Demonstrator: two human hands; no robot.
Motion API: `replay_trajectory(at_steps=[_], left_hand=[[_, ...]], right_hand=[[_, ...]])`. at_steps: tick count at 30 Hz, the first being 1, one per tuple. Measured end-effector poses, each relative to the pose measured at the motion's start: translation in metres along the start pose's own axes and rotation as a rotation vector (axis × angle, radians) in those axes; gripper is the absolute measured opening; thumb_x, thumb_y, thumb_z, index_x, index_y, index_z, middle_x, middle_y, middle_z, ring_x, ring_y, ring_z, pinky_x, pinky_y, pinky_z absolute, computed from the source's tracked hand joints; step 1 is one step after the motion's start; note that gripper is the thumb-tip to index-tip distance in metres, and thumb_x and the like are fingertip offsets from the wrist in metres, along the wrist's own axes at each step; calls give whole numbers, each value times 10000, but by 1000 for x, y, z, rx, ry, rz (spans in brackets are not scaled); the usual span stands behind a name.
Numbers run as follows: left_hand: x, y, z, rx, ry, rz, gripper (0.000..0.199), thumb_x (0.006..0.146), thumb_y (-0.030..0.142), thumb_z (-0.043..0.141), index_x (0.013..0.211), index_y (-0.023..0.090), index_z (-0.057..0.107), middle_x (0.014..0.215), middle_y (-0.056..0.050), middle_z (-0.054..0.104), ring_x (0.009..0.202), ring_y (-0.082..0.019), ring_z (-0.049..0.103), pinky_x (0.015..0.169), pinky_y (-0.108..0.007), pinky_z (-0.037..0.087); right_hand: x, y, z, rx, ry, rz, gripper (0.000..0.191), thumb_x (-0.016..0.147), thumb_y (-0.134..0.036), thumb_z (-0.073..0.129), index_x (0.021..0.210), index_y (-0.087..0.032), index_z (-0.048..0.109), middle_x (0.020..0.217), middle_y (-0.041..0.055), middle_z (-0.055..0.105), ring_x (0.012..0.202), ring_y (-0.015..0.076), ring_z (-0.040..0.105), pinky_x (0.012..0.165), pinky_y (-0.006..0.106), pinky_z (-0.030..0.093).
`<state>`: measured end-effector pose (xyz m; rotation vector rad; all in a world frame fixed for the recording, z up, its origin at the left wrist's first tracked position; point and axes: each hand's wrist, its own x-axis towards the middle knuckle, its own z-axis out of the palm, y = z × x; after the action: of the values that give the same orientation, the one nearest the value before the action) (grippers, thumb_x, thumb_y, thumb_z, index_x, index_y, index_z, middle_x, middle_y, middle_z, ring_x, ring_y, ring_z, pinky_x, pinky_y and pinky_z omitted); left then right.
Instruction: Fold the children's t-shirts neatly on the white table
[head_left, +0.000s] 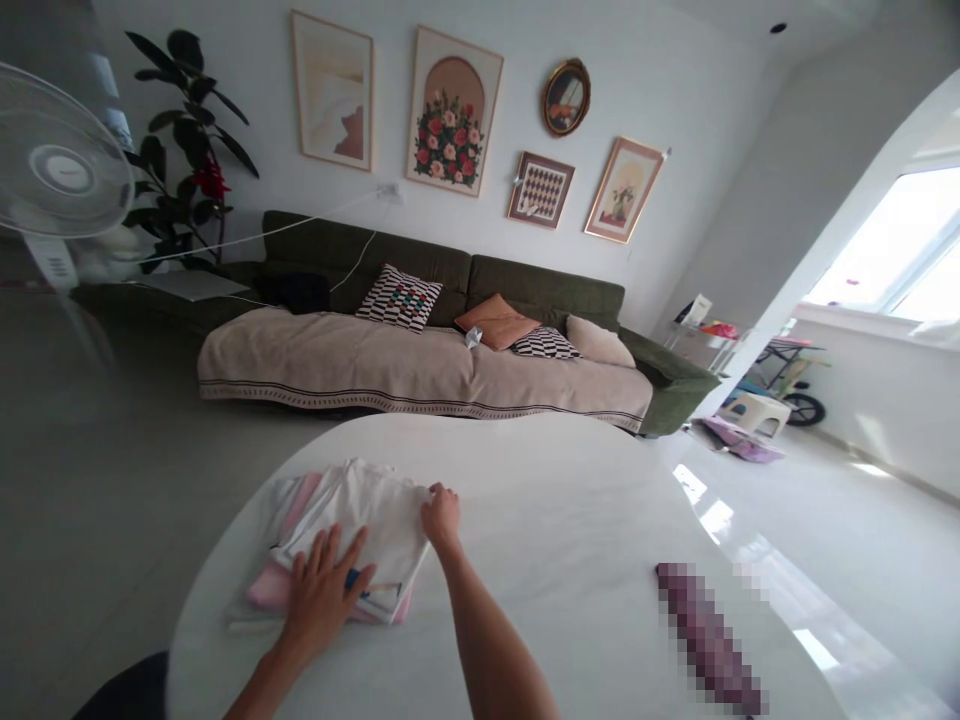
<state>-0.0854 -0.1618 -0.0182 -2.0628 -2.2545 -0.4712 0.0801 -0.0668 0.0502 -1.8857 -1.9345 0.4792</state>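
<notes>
A folded white shirt (382, 515) with a small blue print lies on top of a stack of clothes at the left of the white table. Pink cloth (271, 588) shows from beneath it. My left hand (326, 585) rests flat on the near left part of the shirt, fingers spread. At the shirt's far right edge, my right hand (442, 515) has its fingers closed on the fabric; the fingertips are partly hidden.
The white table (555, 500) has a rounded edge. On its right lies a long purple item (709, 640), blurred by pixels. Beyond the table stands a green sofa (427, 370) with cushions. A fan (64, 165) is at the far left.
</notes>
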Motion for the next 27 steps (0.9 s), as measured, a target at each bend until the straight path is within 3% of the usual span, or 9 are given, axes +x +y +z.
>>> replay_trajectory(at_steps=[4,6,8,13,16,19,22,25,27], left_hand=[[17,16,-29,-288,132,163,546,854,314,315,1371,140,283,1389,-162,358,1297,-269,288,991,-459,304],[24,30,-51,-373,188,326,518,815,266,367,1319,144,368,1341,-136,428,1296,-250,281,1026,-433,263],[24,45,-71,-382,138,419,406,747,209,436,1138,207,544,1198,-90,562,1234,-272,366,1050,-494,165],[-4,83,-92,-427,-109,489,228,687,142,472,815,249,627,866,-12,662,898,-220,573,1045,-542,61],[-19,110,-101,-519,-286,580,180,660,148,493,745,232,628,783,3,646,827,-189,576,994,-432,265],[-13,134,-126,-672,-428,600,135,655,182,523,735,198,631,697,12,620,699,-156,559,685,-249,424],[16,150,-164,-849,-344,580,151,708,211,511,785,171,635,672,17,617,648,-133,536,584,-208,398],[55,160,-201,-997,-164,574,179,735,266,521,813,156,639,712,8,638,706,-141,556,626,-218,414],[77,165,-220,-1032,-68,568,197,724,287,546,823,145,642,734,9,647,713,-137,563,644,-222,421]], right_hand=[[-36,-26,-28,-12,-55,-302,285,761,-135,473,999,-244,588,978,52,614,968,185,528,827,289,385],[-67,-23,-46,-5,-68,-507,201,787,-172,475,919,-261,597,893,20,617,892,168,538,812,269,388],[-99,-2,-69,43,21,-616,163,804,-165,448,862,-244,578,841,19,608,835,169,537,783,274,401],[-171,101,-131,262,429,-335,73,779,-183,475,809,-230,522,736,12,589,696,153,557,632,235,449],[-208,141,-164,274,612,-214,56,753,-286,558,761,-237,534,753,22,606,698,160,572,640,241,464],[-233,147,-200,395,683,-141,230,732,-379,573,907,-232,581,1013,79,629,891,209,593,744,285,483],[-234,138,-244,518,647,-65,268,725,-423,577,895,-218,590,1057,94,635,964,239,581,749,308,487],[-215,132,-293,567,721,-76,226,666,-391,663,696,-210,532,843,50,664,770,186,601,607,258,474],[-201,130,-323,563,808,-142,267,620,-360,711,745,-214,525,757,4,626,652,132,566,544,226,446]])
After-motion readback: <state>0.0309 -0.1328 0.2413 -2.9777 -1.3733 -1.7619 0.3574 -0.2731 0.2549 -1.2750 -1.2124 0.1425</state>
